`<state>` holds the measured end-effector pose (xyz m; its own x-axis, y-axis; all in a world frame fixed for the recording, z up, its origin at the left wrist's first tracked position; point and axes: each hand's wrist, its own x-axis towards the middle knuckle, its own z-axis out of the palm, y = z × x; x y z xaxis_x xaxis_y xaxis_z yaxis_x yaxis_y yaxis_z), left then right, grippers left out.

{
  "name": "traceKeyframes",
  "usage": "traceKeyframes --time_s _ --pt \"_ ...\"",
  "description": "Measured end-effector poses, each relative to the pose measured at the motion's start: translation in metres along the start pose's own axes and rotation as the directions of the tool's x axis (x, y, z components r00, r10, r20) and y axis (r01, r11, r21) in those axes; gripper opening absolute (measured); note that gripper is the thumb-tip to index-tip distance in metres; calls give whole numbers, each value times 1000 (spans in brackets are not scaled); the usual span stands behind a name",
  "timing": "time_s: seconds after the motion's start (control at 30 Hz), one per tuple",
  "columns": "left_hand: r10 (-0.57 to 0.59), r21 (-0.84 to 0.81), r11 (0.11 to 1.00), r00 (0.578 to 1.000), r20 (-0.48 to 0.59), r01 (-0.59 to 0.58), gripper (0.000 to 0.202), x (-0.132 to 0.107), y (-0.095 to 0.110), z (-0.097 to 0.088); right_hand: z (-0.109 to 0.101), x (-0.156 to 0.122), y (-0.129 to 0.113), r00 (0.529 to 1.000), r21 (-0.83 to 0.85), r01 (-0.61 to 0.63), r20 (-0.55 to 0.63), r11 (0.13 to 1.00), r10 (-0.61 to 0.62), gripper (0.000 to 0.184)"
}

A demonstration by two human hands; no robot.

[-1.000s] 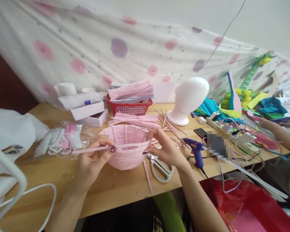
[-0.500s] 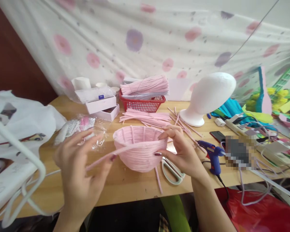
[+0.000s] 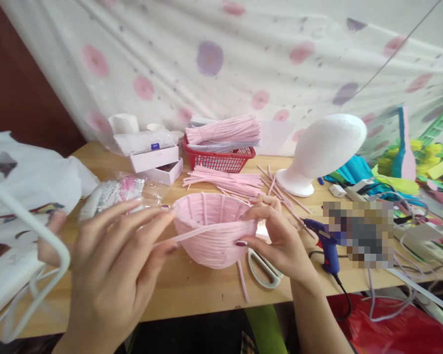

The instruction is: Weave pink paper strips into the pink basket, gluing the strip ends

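Note:
A pink woven bowl-shaped basket (image 3: pixel 214 236) made of rolled paper strips stands on the wooden table (image 3: pixel 184 285). My right hand (image 3: pixel 276 236) grips its right rim, fingers curled over the edge. A loose pink strip (image 3: pixel 186 235) runs from the basket's front wall to my left hand (image 3: pixel 114 260), whose fingers are stretched out toward the basket with the strip caught between them.
White-handled scissors (image 3: pixel 264 268) and a blue glue gun (image 3: pixel 327 241) lie right of the basket. Behind are loose pink strips (image 3: pixel 225 179), a red basket (image 3: pixel 219 160) of more, a white foam head (image 3: pixel 325 147) and white boxes (image 3: pixel 151 157). Cables and coloured paper crowd the right.
My left hand has slid left and toward me along the pink strip, with its fingers spreading out. The view has swung left. My right hand stays on the basket rim.

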<state>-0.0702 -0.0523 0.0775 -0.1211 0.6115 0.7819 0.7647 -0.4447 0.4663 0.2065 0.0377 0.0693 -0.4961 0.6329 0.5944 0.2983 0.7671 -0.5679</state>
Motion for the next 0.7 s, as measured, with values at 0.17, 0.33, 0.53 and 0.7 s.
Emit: traceKeyframes --time_s 0.17,0.33,0.53,0.7 --pt "276 224 924 946 171 -310 22 3 2 3 0 2 -1 998 -1 53 19 999 -53 22" --pt "306 191 914 917 255 -358 23 3 0 3 1 4 1 994 44 104 26 994 -105 19" --pt "265 151 932 904 334 -329 29 4 -6 -3 3 3 4 996 136 82 22 987 -85 18" --pt "288 89 936 887 361 -340 32 22 -19 3 4 -1 8 999 197 36 16 980 -40 19"
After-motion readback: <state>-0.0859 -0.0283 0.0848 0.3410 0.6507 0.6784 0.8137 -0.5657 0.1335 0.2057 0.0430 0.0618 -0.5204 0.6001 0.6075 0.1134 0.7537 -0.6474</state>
